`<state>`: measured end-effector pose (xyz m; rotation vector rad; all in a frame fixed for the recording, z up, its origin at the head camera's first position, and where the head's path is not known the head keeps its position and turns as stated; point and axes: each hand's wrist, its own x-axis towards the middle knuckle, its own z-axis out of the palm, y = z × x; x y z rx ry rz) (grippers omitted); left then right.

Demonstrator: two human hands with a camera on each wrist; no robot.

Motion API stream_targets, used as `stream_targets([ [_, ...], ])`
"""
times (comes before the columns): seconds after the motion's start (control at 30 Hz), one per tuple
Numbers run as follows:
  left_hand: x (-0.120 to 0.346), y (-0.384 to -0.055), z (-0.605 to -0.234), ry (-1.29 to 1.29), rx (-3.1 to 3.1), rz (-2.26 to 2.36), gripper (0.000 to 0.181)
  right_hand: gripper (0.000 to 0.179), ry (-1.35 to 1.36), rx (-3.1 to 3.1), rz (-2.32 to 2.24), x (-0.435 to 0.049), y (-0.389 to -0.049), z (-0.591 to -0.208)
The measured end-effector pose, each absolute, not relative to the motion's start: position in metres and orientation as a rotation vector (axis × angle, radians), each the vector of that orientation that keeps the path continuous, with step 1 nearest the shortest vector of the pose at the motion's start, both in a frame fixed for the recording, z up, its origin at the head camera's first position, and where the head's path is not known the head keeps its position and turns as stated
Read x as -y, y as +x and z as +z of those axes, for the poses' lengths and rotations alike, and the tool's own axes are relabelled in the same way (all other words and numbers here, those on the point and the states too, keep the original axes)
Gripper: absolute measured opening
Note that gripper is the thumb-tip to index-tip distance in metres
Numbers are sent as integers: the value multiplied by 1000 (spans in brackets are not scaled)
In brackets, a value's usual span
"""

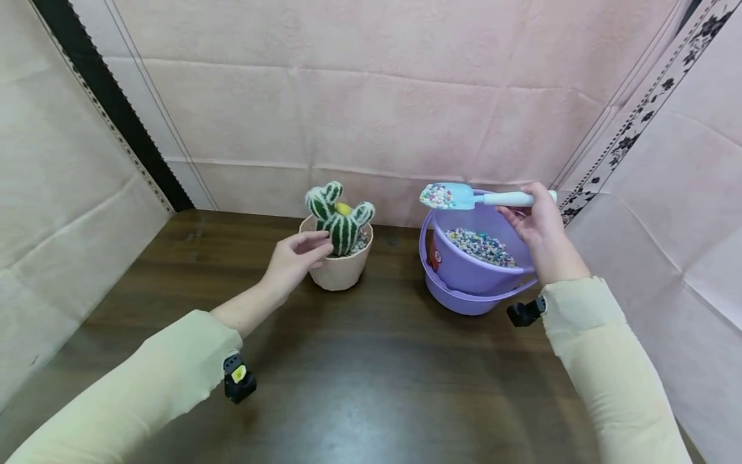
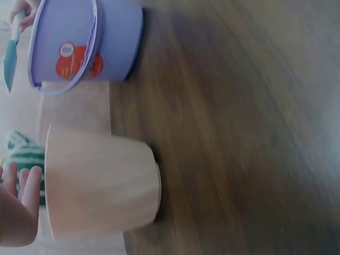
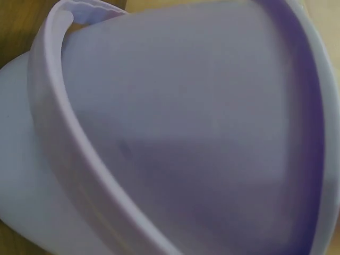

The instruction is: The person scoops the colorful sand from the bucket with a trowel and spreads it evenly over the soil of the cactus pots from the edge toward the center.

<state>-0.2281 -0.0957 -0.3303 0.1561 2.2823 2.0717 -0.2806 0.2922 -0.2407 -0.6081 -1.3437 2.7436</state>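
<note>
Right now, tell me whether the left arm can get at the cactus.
Most likely yes: the left grip holds nothing, and its fingers are right by the cactus, near the rim of the pot, with nothing seen standing between. Whether they already touch it, I cannot tell.

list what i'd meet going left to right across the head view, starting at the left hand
bare left hand → beige round pot holding a green-and-white striped cactus → purple round plastic bucket → bare right hand → black-and-white floral border
</note>
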Motion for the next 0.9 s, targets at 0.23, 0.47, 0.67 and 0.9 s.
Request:
stream_targets([
  [0.23, 113, -240, -339, -44, -2422, 2090, 48, 19, -637, 1377, 2728, -289, -281, -242],
  [0.47, 116, -249, -350, -220, -2427, 2056, 59, 17, -640, 1383, 2718, -284, -280, -243],
  [0.67, 110, -256, -358, -246, -2407, 2044, 63, 19, -652, 1384, 2715, -281, -282, -245],
  [0.9, 109, -268, -360, -199, -2378, 2032, 54, 22, -670, 1370, 2714, -279, -284, -245],
])
